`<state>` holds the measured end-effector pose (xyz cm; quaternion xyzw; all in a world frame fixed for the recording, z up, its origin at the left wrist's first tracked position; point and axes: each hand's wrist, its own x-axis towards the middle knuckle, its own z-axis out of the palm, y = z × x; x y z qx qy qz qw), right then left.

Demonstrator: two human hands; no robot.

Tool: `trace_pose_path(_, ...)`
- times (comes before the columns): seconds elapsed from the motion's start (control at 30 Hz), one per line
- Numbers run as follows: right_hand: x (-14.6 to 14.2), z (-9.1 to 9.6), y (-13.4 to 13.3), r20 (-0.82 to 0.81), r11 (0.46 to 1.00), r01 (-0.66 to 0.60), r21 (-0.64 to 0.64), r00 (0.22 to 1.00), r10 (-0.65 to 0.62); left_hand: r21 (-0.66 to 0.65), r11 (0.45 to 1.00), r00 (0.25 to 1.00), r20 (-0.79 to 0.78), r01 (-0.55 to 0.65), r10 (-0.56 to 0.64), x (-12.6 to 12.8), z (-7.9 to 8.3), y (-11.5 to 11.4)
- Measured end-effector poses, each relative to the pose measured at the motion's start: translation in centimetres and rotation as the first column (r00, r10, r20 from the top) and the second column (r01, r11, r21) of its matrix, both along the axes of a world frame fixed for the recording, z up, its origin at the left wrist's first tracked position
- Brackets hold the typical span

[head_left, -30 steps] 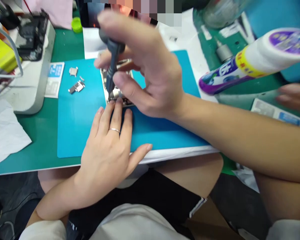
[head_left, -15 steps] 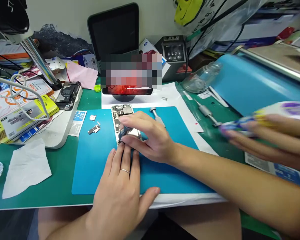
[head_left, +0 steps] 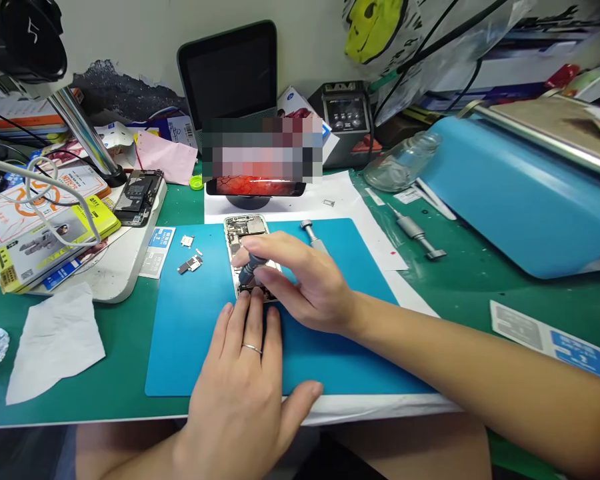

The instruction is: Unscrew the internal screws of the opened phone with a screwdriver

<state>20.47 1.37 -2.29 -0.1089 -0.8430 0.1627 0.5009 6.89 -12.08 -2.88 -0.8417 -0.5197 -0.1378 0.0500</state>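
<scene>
An opened phone (head_left: pixel 235 241), its circuit boards bare, lies on the blue mat (head_left: pixel 190 347). My left hand (head_left: pixel 243 373) is stretched out flat on the mat, with its fingertips against the phone's near end. In my right hand (head_left: pixel 310 287) a dark-handled screwdriver (head_left: pixel 251 268) is gripped between thumb and fingers, tilted over the lower part of the phone. Its tip is too small to make out. Small metal parts (head_left: pixel 191 265) and a tiny silver plate (head_left: pixel 187 241) sit left of the phone. Right of it lies a second screwdriver (head_left: pixel 312 233), partly behind my right hand.
Another grey screwdriver (head_left: pixel 413 230) and white tweezers (head_left: pixel 436 200) rest at the right. A phone on a stand (head_left: pixel 260 187) faces me at the back. Boxes (head_left: pixel 55 240) and an open phone body (head_left: pixel 139 198) are on the left, with white tissue (head_left: pixel 55 343) nearer.
Another person's hand with a white and purple package has gone out of view at the right. The view has shifted slightly. My hands stay at the phone, the screwdriver still in my right.
</scene>
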Motion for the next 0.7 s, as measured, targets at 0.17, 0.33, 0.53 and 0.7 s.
trace_pose_path(0.17, 0.13, 0.12, 0.00, 0.019, 0.995, 0.068, 0.074, 0.997, -0.069, 0.006, 1.000, 1.000, 0.006, -0.002, 0.002, -0.03, -0.09, -0.03)
trace_pose_path(0.33, 0.14, 0.04, -0.08, -0.005, 0.999, 0.003, -0.032, 1.000, -0.004, -0.009, 1.000, 1.000, 0.007, 0.003, -0.003, -0.08, 0.04, -0.05)
trace_pose_path(0.53, 0.10, -0.20, 0.14, -0.009, 1.000, 0.018, -0.012, 1.000, -0.018, -0.013, 1.000, 1.000, 0.015, 0.007, -0.007, -0.11, -0.01, -0.02)
trace_pose_path(0.7, 0.27, -0.24, 0.05, -0.008, 0.998, -0.016, -0.054, 1.000, 0.016, -0.021, 1.000, 1.000, 0.017, 0.013, -0.012, -0.14, 0.03, 0.01)
